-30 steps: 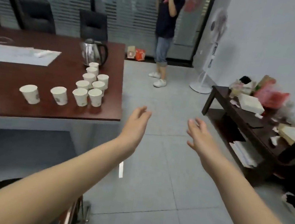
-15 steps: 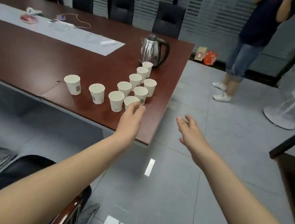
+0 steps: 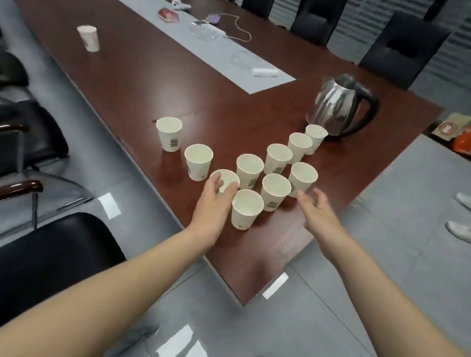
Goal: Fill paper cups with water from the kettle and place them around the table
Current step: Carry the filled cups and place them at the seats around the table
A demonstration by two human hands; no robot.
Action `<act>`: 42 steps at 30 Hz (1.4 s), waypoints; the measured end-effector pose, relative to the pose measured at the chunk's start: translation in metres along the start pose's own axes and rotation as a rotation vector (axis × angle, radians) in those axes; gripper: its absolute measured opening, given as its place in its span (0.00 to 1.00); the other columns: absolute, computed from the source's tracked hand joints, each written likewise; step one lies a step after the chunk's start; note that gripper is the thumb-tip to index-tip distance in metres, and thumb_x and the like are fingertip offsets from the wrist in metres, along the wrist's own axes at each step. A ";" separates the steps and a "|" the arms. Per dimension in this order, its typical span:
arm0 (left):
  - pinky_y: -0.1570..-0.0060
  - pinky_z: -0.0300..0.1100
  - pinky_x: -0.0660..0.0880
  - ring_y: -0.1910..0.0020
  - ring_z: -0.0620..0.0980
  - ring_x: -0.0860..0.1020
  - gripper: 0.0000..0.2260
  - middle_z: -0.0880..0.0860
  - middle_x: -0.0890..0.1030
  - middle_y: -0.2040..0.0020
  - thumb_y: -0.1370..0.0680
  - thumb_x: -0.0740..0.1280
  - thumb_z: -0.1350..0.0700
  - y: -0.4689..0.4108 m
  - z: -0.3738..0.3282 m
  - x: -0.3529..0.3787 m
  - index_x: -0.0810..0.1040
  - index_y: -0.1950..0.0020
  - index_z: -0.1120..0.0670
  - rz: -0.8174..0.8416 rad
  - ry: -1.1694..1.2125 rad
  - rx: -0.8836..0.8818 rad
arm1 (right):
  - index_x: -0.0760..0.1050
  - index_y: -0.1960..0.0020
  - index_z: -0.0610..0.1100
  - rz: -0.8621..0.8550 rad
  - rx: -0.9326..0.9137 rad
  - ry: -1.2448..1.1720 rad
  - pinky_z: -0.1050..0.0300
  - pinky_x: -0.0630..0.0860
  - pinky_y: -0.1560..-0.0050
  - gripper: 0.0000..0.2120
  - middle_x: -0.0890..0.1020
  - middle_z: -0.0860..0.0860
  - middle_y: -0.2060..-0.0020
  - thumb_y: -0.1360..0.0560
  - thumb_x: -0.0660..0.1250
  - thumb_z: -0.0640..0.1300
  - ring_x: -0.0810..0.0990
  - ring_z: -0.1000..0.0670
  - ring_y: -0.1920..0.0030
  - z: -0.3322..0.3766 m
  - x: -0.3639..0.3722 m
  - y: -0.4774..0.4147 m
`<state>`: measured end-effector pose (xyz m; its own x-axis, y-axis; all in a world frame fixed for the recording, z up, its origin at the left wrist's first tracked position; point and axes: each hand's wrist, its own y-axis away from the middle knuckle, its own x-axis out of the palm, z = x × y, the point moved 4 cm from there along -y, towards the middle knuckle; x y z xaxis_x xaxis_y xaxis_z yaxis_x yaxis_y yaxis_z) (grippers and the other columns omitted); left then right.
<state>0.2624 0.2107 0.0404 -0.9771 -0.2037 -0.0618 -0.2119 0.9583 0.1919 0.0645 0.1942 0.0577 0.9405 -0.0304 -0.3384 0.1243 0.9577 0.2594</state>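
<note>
At the near corner of the dark wood surface [image 3: 264, 247] stood ten paper cups [image 3: 279, 157] in a cluster, beside one steel kettle [image 3: 339, 111]; an eleventh cup [image 3: 88, 38] stood well apart along the left edge; the left hand [image 3: 212, 203] curled round the front-left cup [image 3: 227, 178]; the right hand [image 3: 318, 210] hung with fingers spread, holding nothing, just beside the cluster.

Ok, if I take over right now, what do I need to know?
Left hand grips a white paper cup on the long brown wooden table.
Right hand is open and empty, beside the cluster of white paper cups.
Shiny steel kettle with black handle stands behind them, untouched.
Done: one lone paper cup stands far along.
Left: place the rest; whether they hold water cannot be told.
</note>
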 end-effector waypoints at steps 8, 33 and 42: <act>0.42 0.32 0.62 0.37 0.43 0.70 0.19 0.46 0.73 0.35 0.21 0.63 0.50 -0.022 0.050 0.053 0.65 0.31 0.50 -0.284 0.055 -0.095 | 0.51 0.23 0.45 0.278 -0.067 0.147 0.48 0.59 0.26 0.44 0.60 0.48 0.24 0.29 0.67 0.62 0.60 0.48 0.25 -0.033 0.010 -0.108; 0.46 0.25 0.69 0.47 0.30 0.73 0.33 0.42 0.73 0.45 0.34 0.78 0.60 -0.058 0.117 0.099 0.64 0.35 0.57 -0.561 0.027 -0.060 | 0.56 0.26 0.47 0.636 -0.258 0.072 0.59 0.64 0.33 0.53 0.67 0.51 0.32 0.46 0.77 0.48 0.67 0.54 0.33 -0.082 0.037 -0.192; 0.48 0.24 0.68 0.47 0.33 0.73 0.35 0.42 0.73 0.44 0.38 0.79 0.58 -0.061 0.120 0.100 0.64 0.38 0.53 -0.588 0.034 -0.012 | 0.68 0.35 0.40 0.667 -0.288 0.107 0.50 0.73 0.35 0.48 0.79 0.46 0.41 0.49 0.80 0.57 0.77 0.49 0.40 -0.087 0.042 -0.200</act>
<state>0.1803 0.1562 -0.0952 -0.6953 -0.7069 -0.1297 -0.7186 0.6799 0.1464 0.0520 0.0266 -0.0874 0.7492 0.5992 -0.2821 -0.5655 0.8005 0.1985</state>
